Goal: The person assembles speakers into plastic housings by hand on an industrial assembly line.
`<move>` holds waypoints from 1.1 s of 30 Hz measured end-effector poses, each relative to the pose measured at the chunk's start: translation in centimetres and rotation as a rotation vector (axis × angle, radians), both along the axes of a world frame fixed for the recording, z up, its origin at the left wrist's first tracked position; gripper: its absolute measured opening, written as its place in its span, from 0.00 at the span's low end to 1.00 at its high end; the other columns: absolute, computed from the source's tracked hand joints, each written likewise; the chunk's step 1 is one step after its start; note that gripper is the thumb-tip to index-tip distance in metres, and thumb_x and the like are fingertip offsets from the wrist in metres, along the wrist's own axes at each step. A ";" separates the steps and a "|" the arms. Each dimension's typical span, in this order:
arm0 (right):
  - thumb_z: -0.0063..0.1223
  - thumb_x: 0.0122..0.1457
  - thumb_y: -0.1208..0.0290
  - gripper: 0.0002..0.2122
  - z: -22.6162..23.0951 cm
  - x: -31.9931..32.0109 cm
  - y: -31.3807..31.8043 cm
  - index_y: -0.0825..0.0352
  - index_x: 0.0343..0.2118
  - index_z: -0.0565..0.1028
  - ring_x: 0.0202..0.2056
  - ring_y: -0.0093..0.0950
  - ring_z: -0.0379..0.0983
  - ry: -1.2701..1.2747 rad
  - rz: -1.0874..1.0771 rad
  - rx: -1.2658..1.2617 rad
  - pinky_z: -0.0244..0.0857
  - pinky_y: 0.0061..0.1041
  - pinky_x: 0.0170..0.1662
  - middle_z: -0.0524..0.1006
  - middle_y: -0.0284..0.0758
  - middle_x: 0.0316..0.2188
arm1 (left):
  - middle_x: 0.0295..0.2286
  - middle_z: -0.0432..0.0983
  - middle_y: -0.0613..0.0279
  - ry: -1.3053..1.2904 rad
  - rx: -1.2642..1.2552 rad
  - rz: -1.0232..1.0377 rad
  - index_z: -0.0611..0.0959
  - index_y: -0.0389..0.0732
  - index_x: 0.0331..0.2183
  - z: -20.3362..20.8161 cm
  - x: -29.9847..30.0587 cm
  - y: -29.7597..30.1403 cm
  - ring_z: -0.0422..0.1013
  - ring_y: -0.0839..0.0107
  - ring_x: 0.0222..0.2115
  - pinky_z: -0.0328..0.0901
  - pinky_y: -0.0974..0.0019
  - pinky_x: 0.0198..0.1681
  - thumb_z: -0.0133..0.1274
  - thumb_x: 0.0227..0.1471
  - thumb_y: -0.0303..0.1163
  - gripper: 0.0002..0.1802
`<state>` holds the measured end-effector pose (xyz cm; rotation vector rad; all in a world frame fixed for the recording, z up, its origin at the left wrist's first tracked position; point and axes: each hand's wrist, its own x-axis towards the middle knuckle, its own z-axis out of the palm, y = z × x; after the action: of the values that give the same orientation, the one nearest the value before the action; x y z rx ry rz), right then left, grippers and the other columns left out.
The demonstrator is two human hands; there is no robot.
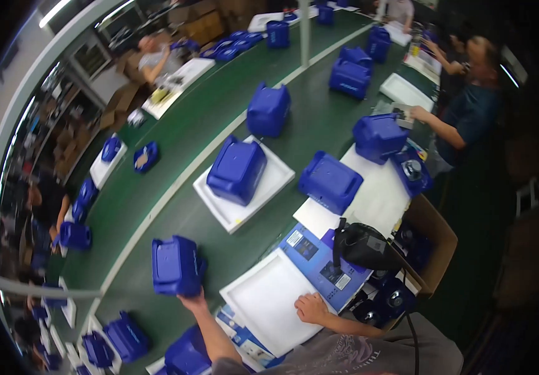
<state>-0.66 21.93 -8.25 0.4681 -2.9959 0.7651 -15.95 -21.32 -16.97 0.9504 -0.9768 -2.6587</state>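
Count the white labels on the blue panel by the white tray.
2 visible. One label is at the far end of the panel, beside the tray; the other label is nearer the right hand. The black object may hide more.

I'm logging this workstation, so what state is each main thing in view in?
Left hand, at the near blue housing's lower edge; grip unclear
Near blue housing, broad face up
Right hand, on the near white tray's edge
Near white tray, rimmed side up
Middle blue housing, sitting on a white tray
Cardboard box, open
Green conveyor, moving or stopped: cannot tell
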 end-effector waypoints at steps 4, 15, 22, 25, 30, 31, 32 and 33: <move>0.52 0.49 0.66 0.04 0.6 -0.5 -1.2 0.56 0.28 0.73 0.34 0.27 0.69 0.083 0.005 -0.011 0.56 0.35 0.37 0.72 0.28 0.28 | 0.57 0.63 0.55 -0.022 -0.175 0.294 0.64 0.48 0.59 2.8 -2.4 1.2 0.64 0.53 0.54 0.67 0.43 0.50 0.33 0.63 0.51 0.28; 0.51 0.50 0.65 0.03 -0.1 -0.1 -1.8 0.57 0.26 0.72 0.32 0.27 0.70 0.091 0.059 0.032 0.59 0.34 0.37 0.71 0.28 0.27 | 0.39 0.73 0.46 -0.362 -0.926 0.691 0.74 0.31 0.42 6.0 -4.5 3.8 0.70 0.56 0.38 0.66 0.55 0.46 0.38 0.58 0.26 0.14; 0.51 0.51 0.65 0.05 0.3 0.6 -1.1 0.58 0.28 0.74 0.34 0.27 0.71 0.012 0.036 0.078 0.59 0.35 0.38 0.72 0.29 0.29 | 0.42 0.76 0.44 -0.553 -1.163 0.495 0.77 0.28 0.45 9.1 -2.9 6.3 0.73 0.56 0.41 0.66 0.57 0.48 0.40 0.63 0.31 0.18; 0.52 0.52 0.69 0.09 0.6 -0.6 -0.9 0.59 0.36 0.75 0.39 0.30 0.72 -0.171 0.003 -0.072 0.60 0.37 0.40 0.75 0.33 0.37 | 0.47 0.72 0.43 -0.404 -1.181 0.448 0.73 0.29 0.51 8.1 -0.6 5.9 0.72 0.52 0.44 0.67 0.53 0.50 0.35 0.65 0.31 0.20; 0.54 0.57 0.62 0.23 11.2 -5.3 -6.4 0.62 0.55 0.67 0.54 0.38 0.66 0.157 0.081 -0.697 0.54 0.49 0.57 0.68 0.39 0.52 | 0.47 0.71 0.44 -0.203 -1.154 0.296 0.69 0.26 0.53 11.2 6.1 9.0 0.70 0.58 0.45 0.65 0.59 0.51 0.33 0.67 0.34 0.23; 0.57 0.55 0.60 0.26 15.1 -5.7 -7.8 0.62 0.56 0.67 0.56 0.37 0.64 0.165 0.172 -0.616 0.51 0.51 0.59 0.68 0.38 0.54 | 0.47 0.71 0.44 -0.107 -1.010 0.257 0.68 0.27 0.54 11.4 8.3 9.6 0.70 0.58 0.45 0.66 0.60 0.50 0.34 0.66 0.34 0.23; 0.59 0.54 0.58 0.28 17.6 -5.9 -8.8 0.61 0.57 0.66 0.58 0.36 0.62 0.180 0.255 -0.532 0.49 0.54 0.61 0.67 0.38 0.56 | 0.46 0.72 0.46 -0.062 -0.917 0.222 0.67 0.28 0.55 12.1 10.2 11.2 0.71 0.60 0.44 0.67 0.60 0.49 0.34 0.66 0.34 0.23; 0.59 0.53 0.56 0.29 18.5 -5.6 -10.2 0.62 0.57 0.66 0.59 0.36 0.61 0.195 0.322 -0.467 0.45 0.55 0.62 0.67 0.38 0.56 | 0.45 0.73 0.49 -0.150 -1.043 0.110 0.68 0.28 0.54 11.6 12.9 11.4 0.72 0.62 0.42 0.67 0.61 0.48 0.35 0.66 0.33 0.22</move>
<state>-6.26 11.70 10.23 0.9397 -2.4745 1.3070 -3.04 -9.88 -5.36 0.8612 -1.9399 -1.5732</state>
